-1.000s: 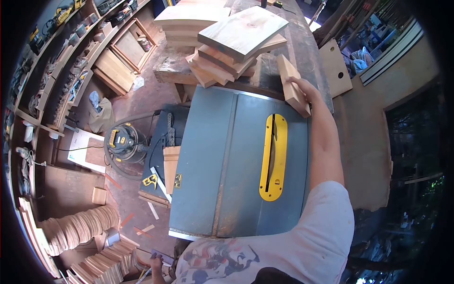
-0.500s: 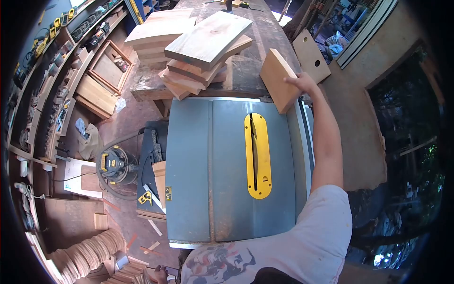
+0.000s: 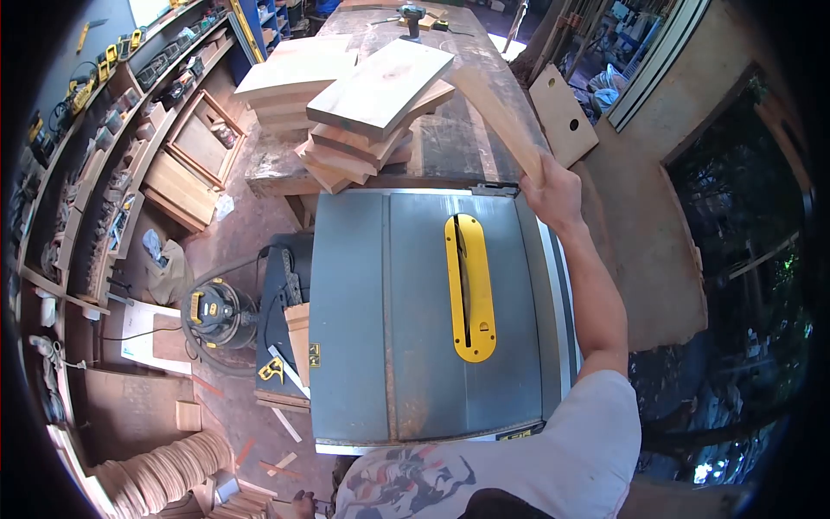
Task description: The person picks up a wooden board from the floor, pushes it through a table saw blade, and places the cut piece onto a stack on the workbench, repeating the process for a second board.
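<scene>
My right hand (image 3: 553, 192) is closed around the near end of a wooden board (image 3: 501, 117). The board is raised on edge above the far right corner of the table saw (image 3: 350, 303), its other end angled toward the workbench. In the saw's top lies a yellow throat plate (image 3: 484, 285), with the blade (image 3: 467, 303) in its slot. Low at the bottom edge, beside my shirt, my left hand (image 3: 303, 504) is only partly visible; its fingers are too small and dark to read. Thick boards (image 3: 380, 86) are stacked crosswise on the workbench just past the saw.
The workbench (image 3: 458, 156) carries a second board pile (image 3: 298, 69) and a cordless drill (image 3: 412, 19). On the left floor stands a shop vacuum (image 3: 216, 311), near a yellow combination square (image 3: 272, 370). Tool shelves (image 3: 112, 173) line the left wall. A holed panel (image 3: 562, 117) leans right.
My right hand has turned the board from showing its broad face to showing a narrow edge, moving its near end toward me. The view has shifted slightly.
</scene>
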Action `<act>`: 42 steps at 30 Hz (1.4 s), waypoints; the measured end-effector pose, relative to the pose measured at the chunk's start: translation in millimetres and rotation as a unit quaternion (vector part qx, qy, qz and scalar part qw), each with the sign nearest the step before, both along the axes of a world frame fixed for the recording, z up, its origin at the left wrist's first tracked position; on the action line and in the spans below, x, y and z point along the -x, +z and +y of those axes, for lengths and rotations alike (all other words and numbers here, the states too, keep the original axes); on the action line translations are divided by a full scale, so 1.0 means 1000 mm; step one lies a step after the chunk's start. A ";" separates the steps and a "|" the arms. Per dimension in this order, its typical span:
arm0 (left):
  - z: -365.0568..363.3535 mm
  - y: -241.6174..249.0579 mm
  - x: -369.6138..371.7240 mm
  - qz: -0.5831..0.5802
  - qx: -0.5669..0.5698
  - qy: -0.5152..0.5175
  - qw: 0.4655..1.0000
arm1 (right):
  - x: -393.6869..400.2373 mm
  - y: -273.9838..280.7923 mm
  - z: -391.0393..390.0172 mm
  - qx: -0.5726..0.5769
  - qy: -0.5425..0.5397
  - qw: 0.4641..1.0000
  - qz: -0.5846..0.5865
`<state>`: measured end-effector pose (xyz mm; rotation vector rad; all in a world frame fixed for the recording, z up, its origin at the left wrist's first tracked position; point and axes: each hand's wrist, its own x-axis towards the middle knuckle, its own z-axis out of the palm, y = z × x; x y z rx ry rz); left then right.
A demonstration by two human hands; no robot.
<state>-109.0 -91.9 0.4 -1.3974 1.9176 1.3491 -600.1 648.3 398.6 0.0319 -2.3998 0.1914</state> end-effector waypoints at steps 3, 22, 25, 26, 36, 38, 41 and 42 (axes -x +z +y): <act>-0.001 -0.009 0.003 0.009 -0.005 0.013 1.000 | -0.006 0.018 -0.013 -0.022 0.059 0.997 0.041; 0.015 -0.017 -0.080 0.047 -0.027 0.103 0.993 | 0.123 0.065 -0.096 -0.041 -0.017 0.995 -0.087; 0.017 -0.019 -0.095 0.018 -0.048 0.087 0.995 | 0.097 0.064 -0.070 0.022 -0.070 0.997 -0.017; 0.014 -0.020 -0.101 0.010 -0.054 0.079 0.995 | 0.085 0.062 -0.058 0.052 -0.090 0.994 -0.017; -0.071 -0.023 -0.073 0.069 -0.103 -0.090 0.988 | -0.218 0.046 -0.097 0.052 -0.077 0.977 0.193; -0.098 -0.027 -0.048 -0.017 -0.015 -0.315 0.949 | -0.320 0.013 -0.115 -0.031 -0.098 0.973 0.206; -0.129 -0.067 -0.037 0.077 0.184 -0.500 0.843 | -0.485 -0.083 -0.144 0.152 -0.273 0.937 0.155; -0.135 -0.052 -0.028 0.031 0.148 -0.473 0.868 | -0.539 -0.126 -0.149 0.192 -0.336 0.911 0.144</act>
